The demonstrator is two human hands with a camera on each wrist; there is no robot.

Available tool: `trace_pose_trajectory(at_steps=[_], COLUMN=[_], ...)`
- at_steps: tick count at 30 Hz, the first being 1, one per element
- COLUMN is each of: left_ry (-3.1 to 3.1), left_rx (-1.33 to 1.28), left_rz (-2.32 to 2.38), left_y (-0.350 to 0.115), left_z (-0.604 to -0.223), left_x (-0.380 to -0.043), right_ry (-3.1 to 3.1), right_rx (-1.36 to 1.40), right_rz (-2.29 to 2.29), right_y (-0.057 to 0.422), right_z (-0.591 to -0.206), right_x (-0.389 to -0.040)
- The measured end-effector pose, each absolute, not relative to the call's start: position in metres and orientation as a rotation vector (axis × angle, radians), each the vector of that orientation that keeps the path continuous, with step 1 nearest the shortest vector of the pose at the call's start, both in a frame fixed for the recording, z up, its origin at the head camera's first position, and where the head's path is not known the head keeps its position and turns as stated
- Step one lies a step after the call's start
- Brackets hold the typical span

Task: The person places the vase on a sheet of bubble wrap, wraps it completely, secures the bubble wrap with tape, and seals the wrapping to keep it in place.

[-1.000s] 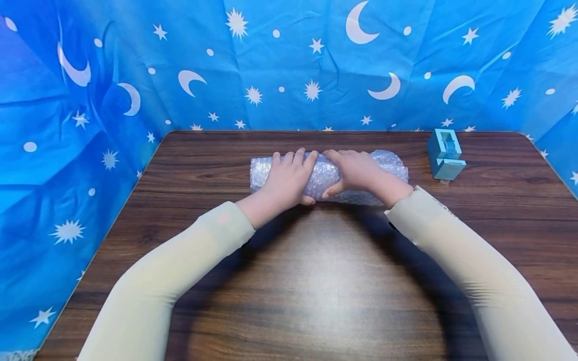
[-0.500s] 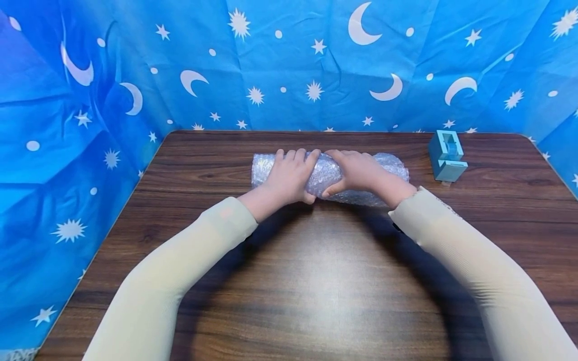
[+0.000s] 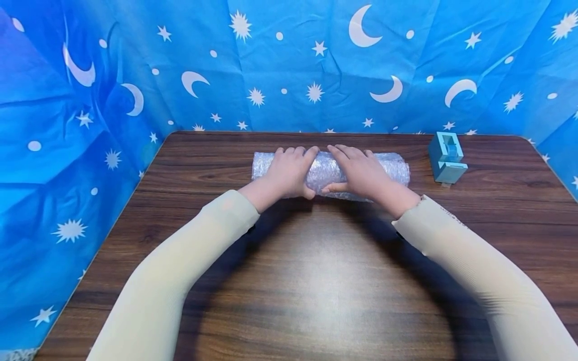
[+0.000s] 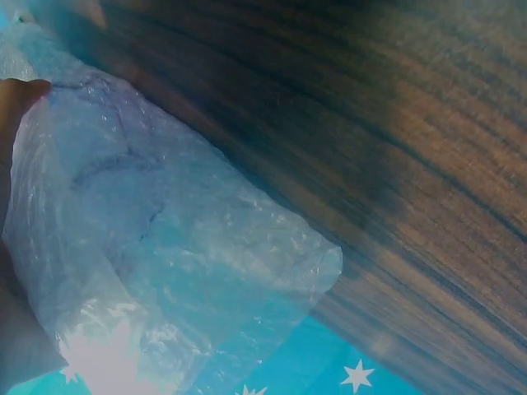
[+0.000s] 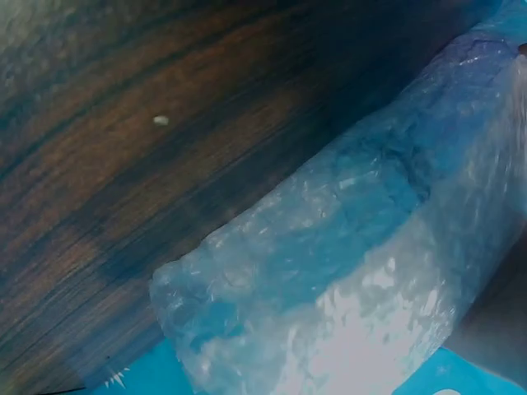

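A roll of clear bubble wrap [image 3: 326, 169] lies crosswise toward the back of the table. My left hand [image 3: 289, 173] grips its left half, fingers over the top and thumb on the near side. To the right, my right hand [image 3: 363, 173] holds the roll the same way, its thumb pointing at the left thumb with a small gap between. In the left wrist view, the crinkled bubble wrap [image 4: 189, 214] runs out to an open-looking end, with a thumb at the edge. The right wrist view shows the other end of the bubble wrap [image 5: 370, 222]; whatever is inside stays hidden.
A light-blue tape dispenser [image 3: 447, 159] stands to the right of the roll, near the table's back edge. The dark wood table [image 3: 325, 281] reaches back to a blue curtain [image 3: 280, 65] with white moons and stars, which also hangs along the left side.
My right hand has shifted its hold, its fingers now reaching farther over the top. The loose near edge at the roll's right has drawn in. My left hand has barely moved.
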State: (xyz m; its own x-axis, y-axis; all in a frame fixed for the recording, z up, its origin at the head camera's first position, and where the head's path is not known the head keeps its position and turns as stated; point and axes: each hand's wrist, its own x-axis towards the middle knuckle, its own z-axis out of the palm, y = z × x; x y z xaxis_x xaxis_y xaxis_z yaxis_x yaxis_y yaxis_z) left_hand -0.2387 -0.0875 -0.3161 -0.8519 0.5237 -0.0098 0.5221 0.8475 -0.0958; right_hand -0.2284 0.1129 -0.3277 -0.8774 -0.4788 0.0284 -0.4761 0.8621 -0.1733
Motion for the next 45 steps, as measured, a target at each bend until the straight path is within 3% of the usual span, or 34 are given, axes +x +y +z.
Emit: trace_pose_trajectory(at_steps=[45], left_ry=[-3.191], left_rx=[-0.942], left_rz=[-0.018], left_y=[-0.089], left_z=[-0.304], left_x=[-0.274], right_ry=[2.998], right_rx=[-0.716], right_rz=[-0.31], right_y=[0.106], right_z=[-0.328], right_x=[-0.249])
